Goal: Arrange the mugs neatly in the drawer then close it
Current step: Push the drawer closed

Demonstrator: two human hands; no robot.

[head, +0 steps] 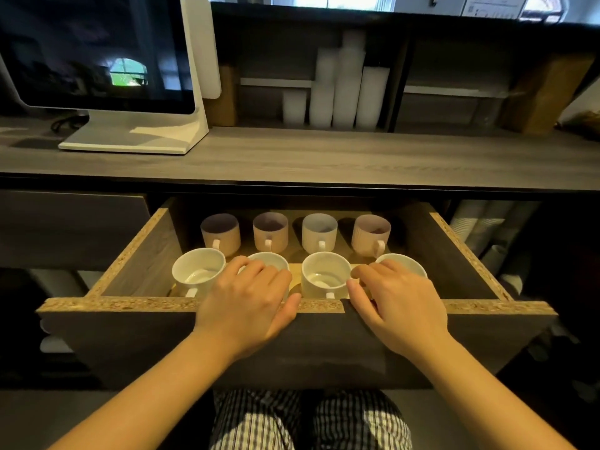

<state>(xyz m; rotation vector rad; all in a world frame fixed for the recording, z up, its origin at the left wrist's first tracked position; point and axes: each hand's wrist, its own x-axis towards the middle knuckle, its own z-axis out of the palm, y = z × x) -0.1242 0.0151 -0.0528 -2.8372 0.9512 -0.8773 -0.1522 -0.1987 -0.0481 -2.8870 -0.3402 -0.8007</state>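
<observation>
Head view: eight mugs (pixel 321 276) stand in two rows inside the open drawer (pixel 470 305), gaps between them, while left hand (pixel 250 293) and right hand (pixel 397 298) lie open-fingered over front-row mugs at 6 o'clock, thumbs by its front edge.

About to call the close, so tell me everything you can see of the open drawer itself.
The dark wood-grain drawer is pulled out under the grey countertop. Its cut top edges show raw chipboard, and the floor looks pale wood. Inside stand two rows of four upright mugs. Both hands reach over its front panel: the left hand on one front-row mug, the right hand on another.
</observation>
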